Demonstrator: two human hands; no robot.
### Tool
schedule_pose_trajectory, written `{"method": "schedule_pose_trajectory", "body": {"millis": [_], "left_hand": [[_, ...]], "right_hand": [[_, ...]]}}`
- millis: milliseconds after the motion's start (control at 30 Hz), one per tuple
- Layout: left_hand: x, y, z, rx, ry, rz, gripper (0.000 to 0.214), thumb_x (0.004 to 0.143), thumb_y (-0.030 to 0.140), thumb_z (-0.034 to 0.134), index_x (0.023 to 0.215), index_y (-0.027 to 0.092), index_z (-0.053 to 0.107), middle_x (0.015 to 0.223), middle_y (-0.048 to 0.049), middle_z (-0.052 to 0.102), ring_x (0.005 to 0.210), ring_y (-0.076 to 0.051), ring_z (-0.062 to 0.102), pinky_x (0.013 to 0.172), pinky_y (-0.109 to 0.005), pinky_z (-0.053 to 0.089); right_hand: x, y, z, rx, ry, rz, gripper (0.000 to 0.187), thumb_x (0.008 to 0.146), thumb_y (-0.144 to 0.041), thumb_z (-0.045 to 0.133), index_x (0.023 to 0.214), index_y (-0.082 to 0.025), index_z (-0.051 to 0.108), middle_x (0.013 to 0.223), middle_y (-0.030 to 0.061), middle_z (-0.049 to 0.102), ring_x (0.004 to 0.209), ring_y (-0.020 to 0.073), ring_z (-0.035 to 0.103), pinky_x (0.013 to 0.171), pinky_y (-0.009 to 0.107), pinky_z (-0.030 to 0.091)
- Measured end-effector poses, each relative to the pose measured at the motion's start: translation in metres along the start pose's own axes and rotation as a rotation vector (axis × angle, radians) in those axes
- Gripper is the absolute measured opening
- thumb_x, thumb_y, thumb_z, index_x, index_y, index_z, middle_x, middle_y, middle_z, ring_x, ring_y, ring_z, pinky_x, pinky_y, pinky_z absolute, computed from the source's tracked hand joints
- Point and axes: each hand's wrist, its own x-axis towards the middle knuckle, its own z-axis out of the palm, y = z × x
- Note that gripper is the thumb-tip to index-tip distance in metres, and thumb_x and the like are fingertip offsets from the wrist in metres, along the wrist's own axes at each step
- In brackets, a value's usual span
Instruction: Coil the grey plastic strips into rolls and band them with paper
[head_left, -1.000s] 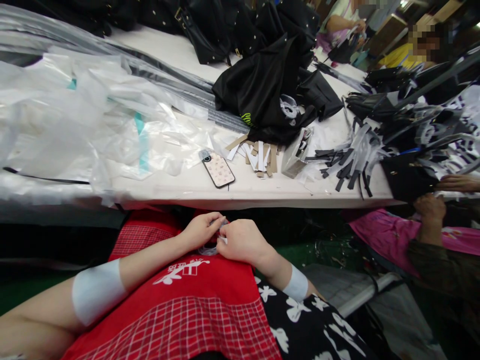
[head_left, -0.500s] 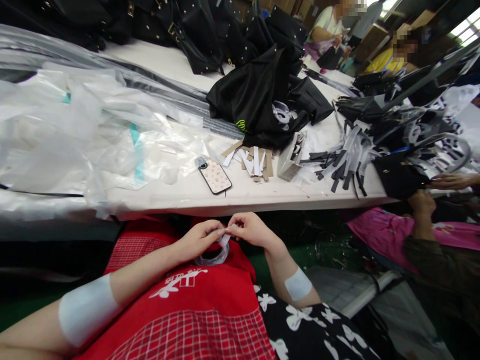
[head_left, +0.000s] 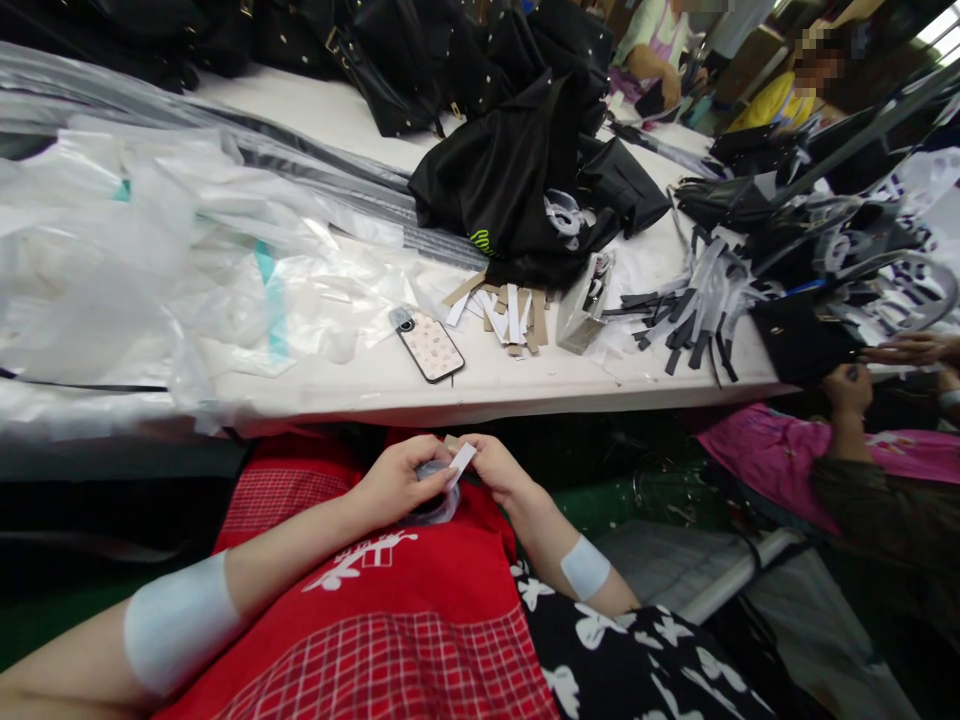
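Now | left hand (head_left: 397, 482) grips tape roll (head_left: 433, 508) (probably) | right hand (head_left: 496, 468) pinches white strip (head_left: 462, 459)

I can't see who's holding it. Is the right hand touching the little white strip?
Touching. The head view shows the right hand pinching the white strip.

Over a red apron, the left hand (head_left: 396, 482) holds a tape roll (head_left: 433, 500); the right hand (head_left: 496, 466) pinches a white strip (head_left: 461, 461). A phone (head_left: 428, 345) lies on the bench (head_left: 480, 385).
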Motion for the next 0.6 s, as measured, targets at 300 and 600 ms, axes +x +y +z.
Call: {"method": "schedule_pose_trajectory", "body": {"millis": [300,600], "left_hand": [[-0.001,-0.007,0.001,-0.046,0.15,-0.087,0.019,0.08,0.035,0.058,0.072,0.018,0.063,0.082,-0.0034,0.063,0.079,-0.017,0.06,0.078,-0.03,0.047],[-0.003,-0.001,0.004,-0.075,0.111,-0.157,0.022,0.079,0.038,0.057,0.071,0.018,0.059,0.072,-0.0007,0.06,0.071,-0.015,0.056,0.069,-0.027,0.045]], "right_hand": [[-0.017,-0.016,-0.002,-0.203,0.067,-0.254,0.019,0.072,-0.034,0.066,0.075,-0.016,0.074,0.071,0.0017,0.068,0.07,0.016,0.059,0.071,0.027,0.045],[-0.02,-0.026,-0.015,-0.403,-0.108,-0.275,0.025,0.077,-0.037,0.064,0.078,-0.013,0.073,0.072,0.0026,0.068,0.065,0.0142,0.058,0.063,0.024,0.044]]}}
